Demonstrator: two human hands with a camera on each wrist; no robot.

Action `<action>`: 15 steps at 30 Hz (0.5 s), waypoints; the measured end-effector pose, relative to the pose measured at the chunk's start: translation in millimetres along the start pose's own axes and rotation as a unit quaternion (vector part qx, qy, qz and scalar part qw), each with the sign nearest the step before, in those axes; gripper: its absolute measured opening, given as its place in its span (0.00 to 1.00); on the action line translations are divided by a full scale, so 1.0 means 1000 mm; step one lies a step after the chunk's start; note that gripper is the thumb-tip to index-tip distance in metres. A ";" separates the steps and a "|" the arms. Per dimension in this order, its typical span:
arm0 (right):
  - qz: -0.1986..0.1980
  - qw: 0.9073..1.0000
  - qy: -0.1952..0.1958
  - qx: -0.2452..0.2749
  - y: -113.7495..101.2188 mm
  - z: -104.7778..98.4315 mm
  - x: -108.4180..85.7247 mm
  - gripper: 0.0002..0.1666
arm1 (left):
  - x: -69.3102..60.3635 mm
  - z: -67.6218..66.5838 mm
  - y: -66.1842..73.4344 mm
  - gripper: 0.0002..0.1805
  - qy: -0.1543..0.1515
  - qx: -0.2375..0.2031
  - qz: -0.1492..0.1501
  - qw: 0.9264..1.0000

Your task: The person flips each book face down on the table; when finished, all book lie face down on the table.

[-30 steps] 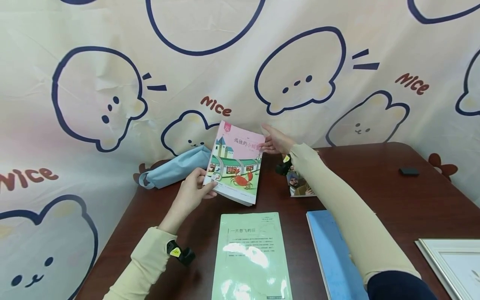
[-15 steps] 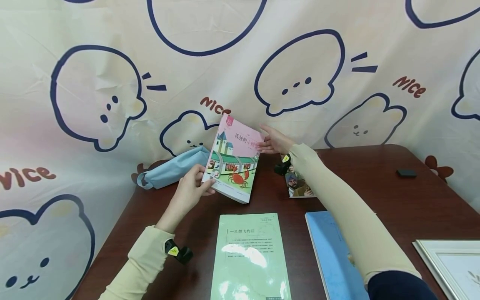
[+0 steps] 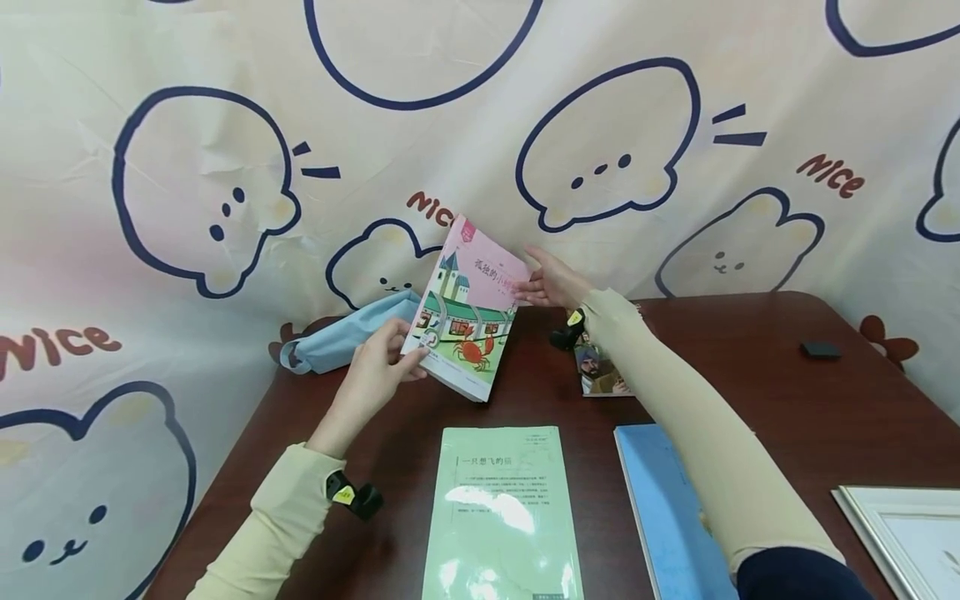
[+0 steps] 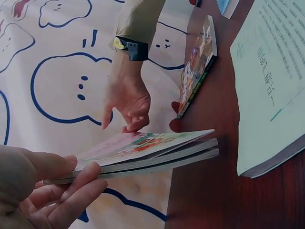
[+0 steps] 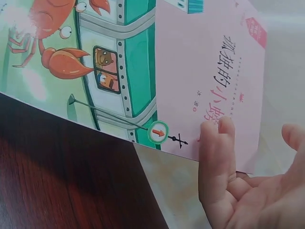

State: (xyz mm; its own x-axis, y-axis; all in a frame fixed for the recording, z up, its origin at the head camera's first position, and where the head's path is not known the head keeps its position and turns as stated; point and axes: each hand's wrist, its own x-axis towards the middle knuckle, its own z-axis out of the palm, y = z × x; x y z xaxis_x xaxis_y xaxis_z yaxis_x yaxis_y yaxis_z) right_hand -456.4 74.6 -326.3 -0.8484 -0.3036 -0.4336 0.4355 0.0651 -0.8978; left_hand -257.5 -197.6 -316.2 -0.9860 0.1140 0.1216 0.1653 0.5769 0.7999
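Book (image 3: 467, 321), pink-covered with a red crab, is raised and tilted over the rear of the worktop (image 3: 757, 387), before the patterned curtain (image 3: 480, 158). Left hand (image 3: 380, 360) clamps its lower left corner, thumb on the cover, fingers beneath. Right hand (image 3: 553, 279) is at the upper right edge, fingertips over the cover, thumb well apart; firm contact cannot be confirmed. In the left wrist view, slight gaps show between the book's layers. Step in hand, as judged: steadying and angling the book. The next move appears to call for a firm left grip while the right hand either takes the edge or clears it. Blue pouch (image 3: 352, 335) lies to the left; green book (image 3: 495, 500) lies nearer the wearer; blue book (image 3: 663, 500) lies right of that.
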 end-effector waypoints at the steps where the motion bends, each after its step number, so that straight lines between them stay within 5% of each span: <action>1: -0.001 1.000 0.000 0.007 0.000 0.000 0.000 0.50 | 0.000 0.000 0.001 0.16 0.000 0.001 0.001 1.000; 15: -0.012 0.995 -0.011 0.103 -0.002 0.004 -0.001 0.51 | -0.001 -0.001 0.001 0.15 0.016 0.029 0.020 0.999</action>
State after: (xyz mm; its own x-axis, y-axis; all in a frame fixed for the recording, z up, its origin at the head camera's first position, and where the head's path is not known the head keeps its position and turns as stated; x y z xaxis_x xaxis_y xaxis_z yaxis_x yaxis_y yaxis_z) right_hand -455.2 71.1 -323.7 -0.8534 -0.3235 -0.4088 0.4697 -0.1372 -0.8721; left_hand -256.7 -197.4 -314.7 -0.9787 0.1123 0.1718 0.2042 0.6190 0.7584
